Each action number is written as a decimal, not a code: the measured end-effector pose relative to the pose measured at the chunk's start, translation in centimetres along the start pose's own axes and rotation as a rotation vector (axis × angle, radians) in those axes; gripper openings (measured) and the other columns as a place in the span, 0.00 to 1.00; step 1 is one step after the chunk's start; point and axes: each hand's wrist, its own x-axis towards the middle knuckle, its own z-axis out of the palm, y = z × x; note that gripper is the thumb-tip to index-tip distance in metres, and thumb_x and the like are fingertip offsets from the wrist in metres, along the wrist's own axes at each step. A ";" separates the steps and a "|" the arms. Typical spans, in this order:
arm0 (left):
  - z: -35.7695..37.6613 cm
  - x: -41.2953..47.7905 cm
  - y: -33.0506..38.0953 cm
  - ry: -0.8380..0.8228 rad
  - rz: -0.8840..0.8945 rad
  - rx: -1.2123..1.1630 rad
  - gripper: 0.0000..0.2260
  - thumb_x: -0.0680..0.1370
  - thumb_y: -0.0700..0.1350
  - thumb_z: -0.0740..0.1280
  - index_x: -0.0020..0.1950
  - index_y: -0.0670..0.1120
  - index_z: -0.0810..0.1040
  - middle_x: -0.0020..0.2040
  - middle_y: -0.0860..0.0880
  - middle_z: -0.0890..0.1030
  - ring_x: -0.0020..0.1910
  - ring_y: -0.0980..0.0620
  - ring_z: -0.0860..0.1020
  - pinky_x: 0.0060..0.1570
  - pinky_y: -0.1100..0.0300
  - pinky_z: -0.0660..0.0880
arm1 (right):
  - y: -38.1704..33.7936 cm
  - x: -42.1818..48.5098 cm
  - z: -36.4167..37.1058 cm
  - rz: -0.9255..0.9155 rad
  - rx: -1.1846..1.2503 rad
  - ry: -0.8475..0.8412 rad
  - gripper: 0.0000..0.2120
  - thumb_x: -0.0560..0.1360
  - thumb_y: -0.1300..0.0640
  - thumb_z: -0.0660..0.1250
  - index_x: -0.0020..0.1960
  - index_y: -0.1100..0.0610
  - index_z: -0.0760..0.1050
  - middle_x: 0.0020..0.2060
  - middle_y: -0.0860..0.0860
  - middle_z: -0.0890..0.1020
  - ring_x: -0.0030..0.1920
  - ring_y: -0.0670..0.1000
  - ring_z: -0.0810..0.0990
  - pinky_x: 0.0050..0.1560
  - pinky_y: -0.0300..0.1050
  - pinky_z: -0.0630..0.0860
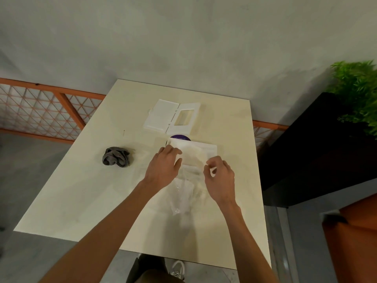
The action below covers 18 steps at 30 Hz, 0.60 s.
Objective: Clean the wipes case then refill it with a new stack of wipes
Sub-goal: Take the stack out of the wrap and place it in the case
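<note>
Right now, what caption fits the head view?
Left hand and right hand grip a stack of wipes; the open wipes case lies beyond, grey cloth at left.

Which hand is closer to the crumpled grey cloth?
Left. The left hand holds the wipes pack, just right of the grey cloth. The right hand is farther away, at the pack's other side.

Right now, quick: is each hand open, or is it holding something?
Left hand: grips the left end of the wipes stack.
Right hand: pinches the clear wrapper.
</note>
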 end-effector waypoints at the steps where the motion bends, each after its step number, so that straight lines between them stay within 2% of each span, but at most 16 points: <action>1: -0.1 -1.3 0.0 0.016 0.002 -0.040 0.12 0.84 0.47 0.65 0.67 0.48 0.79 0.62 0.50 0.78 0.57 0.47 0.77 0.53 0.50 0.79 | 0.1 -1.1 -0.1 0.016 0.056 0.029 0.08 0.81 0.57 0.70 0.51 0.47 0.73 0.44 0.43 0.81 0.44 0.47 0.80 0.44 0.45 0.78; 4: 0.2 -4.8 -0.4 0.046 0.025 -0.110 0.11 0.84 0.48 0.65 0.65 0.49 0.79 0.61 0.53 0.79 0.57 0.49 0.77 0.51 0.52 0.80 | 0.6 -4.0 0.0 0.093 0.124 0.056 0.09 0.80 0.57 0.69 0.44 0.49 0.71 0.38 0.43 0.80 0.39 0.46 0.80 0.43 0.46 0.79; 7: 1.2 -7.3 -1.0 0.052 0.012 -0.136 0.10 0.84 0.47 0.66 0.65 0.49 0.80 0.60 0.54 0.80 0.60 0.50 0.77 0.57 0.53 0.79 | 1.4 -5.7 1.4 0.091 0.098 -0.079 0.07 0.80 0.54 0.68 0.43 0.48 0.76 0.37 0.43 0.82 0.40 0.46 0.81 0.46 0.50 0.80; 9: 2.1 -8.3 -1.3 0.031 -0.017 -0.146 0.10 0.84 0.47 0.67 0.65 0.49 0.80 0.61 0.53 0.81 0.62 0.50 0.77 0.59 0.53 0.79 | 1.7 -6.0 2.4 0.055 0.077 -0.163 0.05 0.82 0.53 0.68 0.47 0.47 0.81 0.42 0.42 0.84 0.43 0.45 0.82 0.50 0.48 0.81; 11: 2.8 -8.8 -1.6 0.005 -0.029 -0.147 0.10 0.84 0.46 0.67 0.64 0.48 0.80 0.61 0.53 0.81 0.61 0.49 0.78 0.57 0.52 0.79 | 1.5 -5.6 3.1 0.051 0.102 -0.194 0.06 0.83 0.55 0.69 0.56 0.48 0.84 0.51 0.43 0.84 0.45 0.43 0.83 0.54 0.46 0.81; 14: 3.7 -9.1 -1.9 -0.005 -0.015 -0.123 0.09 0.83 0.45 0.67 0.63 0.48 0.80 0.61 0.52 0.81 0.61 0.48 0.78 0.56 0.53 0.79 | 0.9 -4.7 4.0 0.016 0.036 -0.277 0.13 0.83 0.55 0.70 0.67 0.50 0.82 0.63 0.46 0.80 0.55 0.49 0.83 0.63 0.49 0.81; 16: 4.1 -9.5 -2.1 0.001 0.001 -0.109 0.10 0.83 0.43 0.68 0.63 0.47 0.79 0.62 0.51 0.80 0.61 0.48 0.79 0.56 0.53 0.80 | 0.5 -4.3 4.7 -0.033 -0.109 -0.341 0.14 0.83 0.52 0.69 0.68 0.51 0.80 0.65 0.47 0.78 0.62 0.53 0.80 0.64 0.51 0.80; 18: 4.6 -9.9 -2.1 0.020 0.032 -0.106 0.11 0.82 0.42 0.68 0.64 0.46 0.79 0.63 0.50 0.79 0.62 0.48 0.78 0.58 0.52 0.79 | 0.0 -4.1 4.9 -0.049 -0.218 -0.377 0.13 0.83 0.53 0.68 0.67 0.53 0.79 0.66 0.49 0.77 0.64 0.55 0.77 0.62 0.53 0.79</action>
